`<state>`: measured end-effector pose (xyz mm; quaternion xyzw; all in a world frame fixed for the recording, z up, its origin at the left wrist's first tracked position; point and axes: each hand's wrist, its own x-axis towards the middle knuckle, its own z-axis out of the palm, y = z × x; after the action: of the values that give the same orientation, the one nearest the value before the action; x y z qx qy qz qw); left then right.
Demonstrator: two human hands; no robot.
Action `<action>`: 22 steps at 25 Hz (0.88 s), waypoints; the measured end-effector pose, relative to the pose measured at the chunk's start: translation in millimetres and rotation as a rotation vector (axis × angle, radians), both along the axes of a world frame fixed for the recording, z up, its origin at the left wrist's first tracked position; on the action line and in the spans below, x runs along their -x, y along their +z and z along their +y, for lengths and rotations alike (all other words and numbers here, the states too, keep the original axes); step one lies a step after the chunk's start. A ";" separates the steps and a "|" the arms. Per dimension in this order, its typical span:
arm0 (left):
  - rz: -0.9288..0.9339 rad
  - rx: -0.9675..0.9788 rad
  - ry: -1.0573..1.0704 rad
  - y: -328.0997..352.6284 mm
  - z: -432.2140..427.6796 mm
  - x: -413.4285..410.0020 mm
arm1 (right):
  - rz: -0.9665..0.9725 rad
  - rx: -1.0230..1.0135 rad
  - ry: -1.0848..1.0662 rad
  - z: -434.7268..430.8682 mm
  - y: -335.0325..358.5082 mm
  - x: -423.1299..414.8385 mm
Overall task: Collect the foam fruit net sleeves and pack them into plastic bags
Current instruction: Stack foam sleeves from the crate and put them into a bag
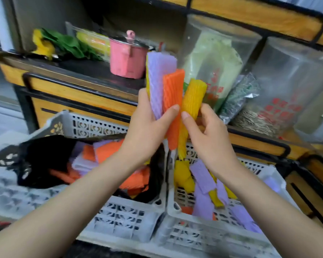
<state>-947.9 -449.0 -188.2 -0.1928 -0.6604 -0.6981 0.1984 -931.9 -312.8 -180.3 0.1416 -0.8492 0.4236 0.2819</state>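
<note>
My left hand [147, 125] grips an upright bundle of foam net sleeves: a purple one [159, 79] and an orange one [172, 101]. My right hand [205, 131] holds a yellow sleeve [193, 97] beside that bundle, thumb touching it. Both hands are raised above two grey perforated crates. The left crate [93, 125] holds a black plastic bag [41, 159] with orange and purple sleeves [108, 151] inside. The right crate [198, 237] holds loose purple and yellow sleeves [203, 174].
Behind the crates stands a wooden shelf with black metal frame [78, 94]. On it are a pink pot with lid [127, 56], green and yellow artificial leaves [60, 43], and large clear plastic jars [218, 58]. A second jar [295, 86] stands at right.
</note>
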 end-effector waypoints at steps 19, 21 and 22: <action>-0.400 0.534 0.325 -92.6 -153.7 27.4 | -0.319 -0.462 -0.115 -95.9 -68.9 64.5; -0.357 0.511 0.368 -89.0 -163.8 26.5 | -0.233 -0.507 -0.200 -98.2 -66.8 67.4; -0.337 0.508 0.398 -85.9 -168.1 25.6 | -0.173 -0.531 -0.209 -102.2 -68.7 67.0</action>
<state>-973.5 -617.2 -274.1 0.0138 -0.8609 -0.4813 0.1646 -998.9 -415.0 -249.1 0.0857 -0.9611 0.1659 0.2036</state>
